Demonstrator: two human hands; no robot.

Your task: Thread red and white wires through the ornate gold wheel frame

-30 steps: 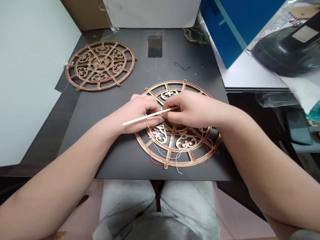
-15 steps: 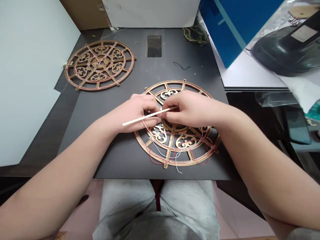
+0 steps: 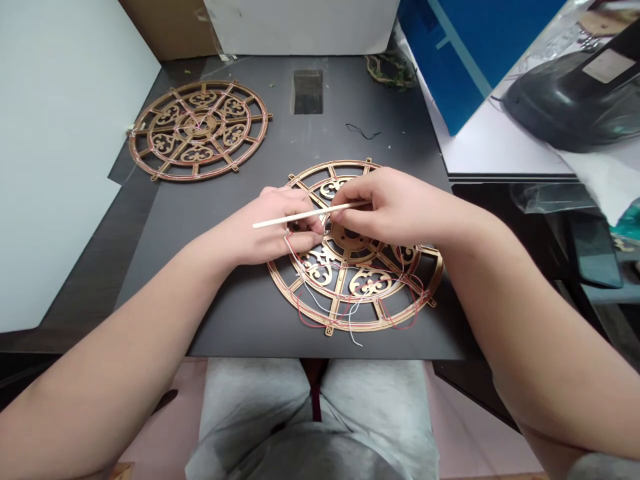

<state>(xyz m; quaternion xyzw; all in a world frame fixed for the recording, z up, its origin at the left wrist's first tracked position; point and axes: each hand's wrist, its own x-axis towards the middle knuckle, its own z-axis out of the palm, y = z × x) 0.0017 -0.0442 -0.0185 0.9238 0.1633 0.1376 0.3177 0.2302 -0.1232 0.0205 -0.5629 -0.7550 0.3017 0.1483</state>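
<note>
A round openwork wooden wheel frame (image 3: pixel 341 287) lies flat on the table near its front edge, with spokes and scroll-shaped panels. My left hand (image 3: pixel 280 227) rests on its left part, thumb and fingers pinched together near the hub. Thin red and white wires (image 3: pixel 320 303) run out from under that hand and loop loosely over the frame's front. In my right hand (image 3: pixel 373 203), a thin pale stick (image 3: pixel 285 219) is pinched between thumb and fingers. It slants leftward above my left hand. The right fingertips are just above the hub; what lies under both hands is hidden.
A second wooden wheel frame (image 3: pixel 200 175) with red wire along it lies at the back left. A black thread (image 3: pixel 363 131) and a coil of twine-like greenery (image 3: pixel 393 72) lie behind. White panels, a blue board (image 3: pixel 480 53) and a black device (image 3: pixel 565 100) stand around the table.
My right hand has lifted slightly up and right, away from my left fingertips, carrying the stick along. More of the hub now shows. My left hand has stayed in place.
</note>
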